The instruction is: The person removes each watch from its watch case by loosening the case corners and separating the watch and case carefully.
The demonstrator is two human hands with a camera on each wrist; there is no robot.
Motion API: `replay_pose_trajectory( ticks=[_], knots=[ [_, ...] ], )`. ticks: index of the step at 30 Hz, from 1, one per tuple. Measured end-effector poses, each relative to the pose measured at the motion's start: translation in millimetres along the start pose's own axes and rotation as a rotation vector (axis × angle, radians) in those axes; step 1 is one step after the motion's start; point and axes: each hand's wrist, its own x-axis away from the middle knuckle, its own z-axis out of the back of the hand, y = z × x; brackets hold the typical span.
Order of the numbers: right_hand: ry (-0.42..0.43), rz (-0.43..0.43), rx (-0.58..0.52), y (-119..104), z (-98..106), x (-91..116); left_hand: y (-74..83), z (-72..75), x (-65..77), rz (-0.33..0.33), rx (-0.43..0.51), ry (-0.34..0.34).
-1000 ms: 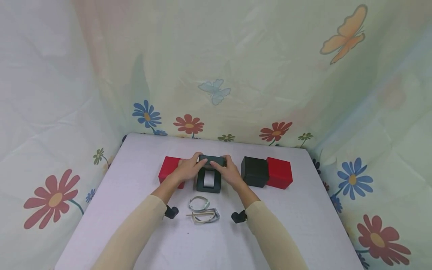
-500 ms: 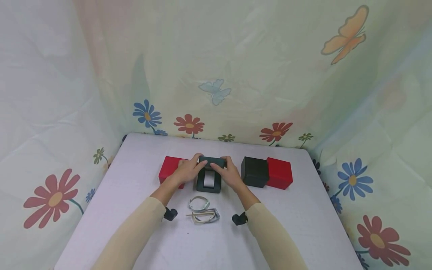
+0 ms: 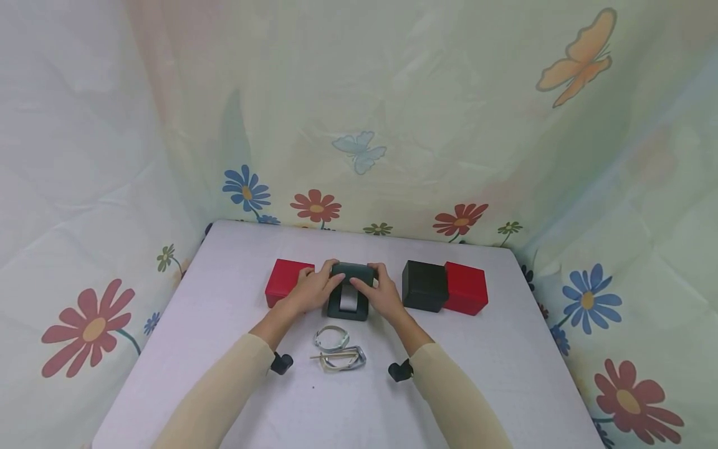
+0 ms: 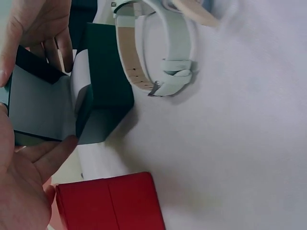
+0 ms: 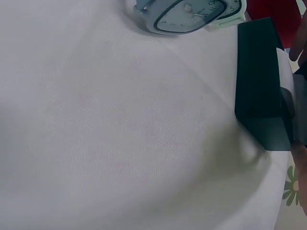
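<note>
A dark green watch box [image 3: 348, 315] stands near the middle of the table, its hinged lid [image 3: 353, 270] raised and leaning forward. Inside sits a white cushion [image 4: 81, 79]. My left hand [image 3: 311, 289] grips the lid's left side, thumb on its front edge and fingers along the side. On the opposite side my right hand [image 3: 384, 295] holds the lid the same way. The left wrist view shows the lid's pale grey lining [image 4: 38, 103] between both hands. Only parts of my right-hand fingers [image 5: 301, 172] show in the right wrist view.
In front of the box lie a watch with a pale mint strap [image 3: 331, 338] and a grey watch [image 5: 184, 17] with a tan strap [image 3: 342, 356]. A red box [image 3: 282, 279] stands left; a black box [image 3: 424, 286] and another red box [image 3: 467, 288] stand right.
The lid has tipped forward and down, covering more of the cushion in the head view. Both hands have moved slightly toward me with it. The watches and other boxes stay put.
</note>
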Motion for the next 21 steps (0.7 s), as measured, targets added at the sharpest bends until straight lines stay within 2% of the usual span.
replay_pose_trajectory(
  ticks=[5, 21],
  knots=[
    [0.009, 0.025, -0.032, 2.3, -0.6, 1.1, -1.7, -3.3, 2.7, -0.045, -0.011, 0.01],
    [0.024, 0.089, -0.052, 14.1, -3.0, 3.3, -4.1, -9.7, 10.5, -0.076, -0.046, 0.016]
  ],
)
